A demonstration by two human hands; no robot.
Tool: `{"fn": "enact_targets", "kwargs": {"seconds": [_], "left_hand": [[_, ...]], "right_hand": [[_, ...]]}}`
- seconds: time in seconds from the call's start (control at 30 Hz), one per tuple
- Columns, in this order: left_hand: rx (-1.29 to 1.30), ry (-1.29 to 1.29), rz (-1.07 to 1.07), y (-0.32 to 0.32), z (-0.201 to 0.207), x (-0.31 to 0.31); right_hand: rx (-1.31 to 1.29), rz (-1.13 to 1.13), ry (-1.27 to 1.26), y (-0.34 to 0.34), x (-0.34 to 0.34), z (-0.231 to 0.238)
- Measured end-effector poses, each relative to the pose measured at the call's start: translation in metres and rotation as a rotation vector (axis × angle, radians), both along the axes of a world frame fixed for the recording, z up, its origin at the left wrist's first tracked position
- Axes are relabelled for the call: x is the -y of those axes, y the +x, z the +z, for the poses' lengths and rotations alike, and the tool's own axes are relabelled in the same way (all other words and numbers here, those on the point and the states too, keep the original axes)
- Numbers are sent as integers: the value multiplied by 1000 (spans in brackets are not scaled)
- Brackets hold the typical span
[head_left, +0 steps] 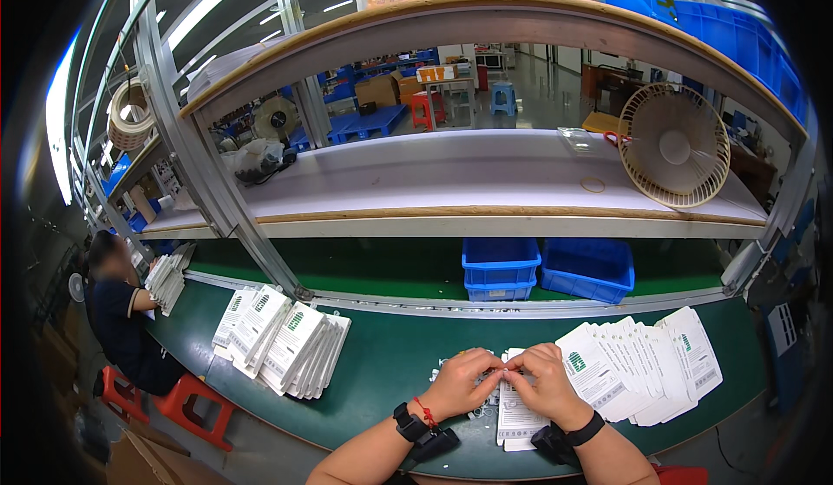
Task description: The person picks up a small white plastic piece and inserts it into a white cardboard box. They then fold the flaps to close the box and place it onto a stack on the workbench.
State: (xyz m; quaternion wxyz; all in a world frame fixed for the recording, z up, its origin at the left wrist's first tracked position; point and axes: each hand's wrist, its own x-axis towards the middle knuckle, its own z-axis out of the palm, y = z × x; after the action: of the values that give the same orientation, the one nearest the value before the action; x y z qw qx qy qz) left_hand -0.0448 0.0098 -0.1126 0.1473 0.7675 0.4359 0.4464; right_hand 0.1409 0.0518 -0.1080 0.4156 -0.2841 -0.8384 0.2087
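Note:
My left hand (pixel 462 384) and my right hand (pixel 548 386) meet fingertip to fingertip over a white printed card (pixel 518 426) with a green mark. Both are closed in a pinch; whatever small thing sits between the fingertips is too tiny to make out. Beneath the hands, the card lies flat on the green table, atop at least one more. Small pale ring-like pieces (pixel 479 412) are scattered beside my left hand and partly hidden by it. Right of my right hand, a fanned row of similar cards (pixel 612 376) spreads out. Another overlapping pile of cards (pixel 295 350) lies to the left.
Blue plastic bins (pixel 501 264) stand behind the table's metal rail, below a white shelf (pixel 434 177). A round fan (pixel 675 147) is on that shelf at right. At far left a co-worker (pixel 117 303) handles more cards near red stools (pixel 191 407).

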Motion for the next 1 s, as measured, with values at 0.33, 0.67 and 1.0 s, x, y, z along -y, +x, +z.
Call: {"fn": "enact_targets", "kwargs": {"seconds": [0.33, 0.67, 1.0], "left_hand": [[-19, -40, 14, 1, 1, 1], [-19, -14, 4, 0, -1, 0], [-22, -11, -11, -1, -1, 0]], "right_hand": [[1, -11, -13, 1, 1, 0], [8, 15, -16, 1, 0, -2], [8, 27, -16, 0, 0, -1]]}}
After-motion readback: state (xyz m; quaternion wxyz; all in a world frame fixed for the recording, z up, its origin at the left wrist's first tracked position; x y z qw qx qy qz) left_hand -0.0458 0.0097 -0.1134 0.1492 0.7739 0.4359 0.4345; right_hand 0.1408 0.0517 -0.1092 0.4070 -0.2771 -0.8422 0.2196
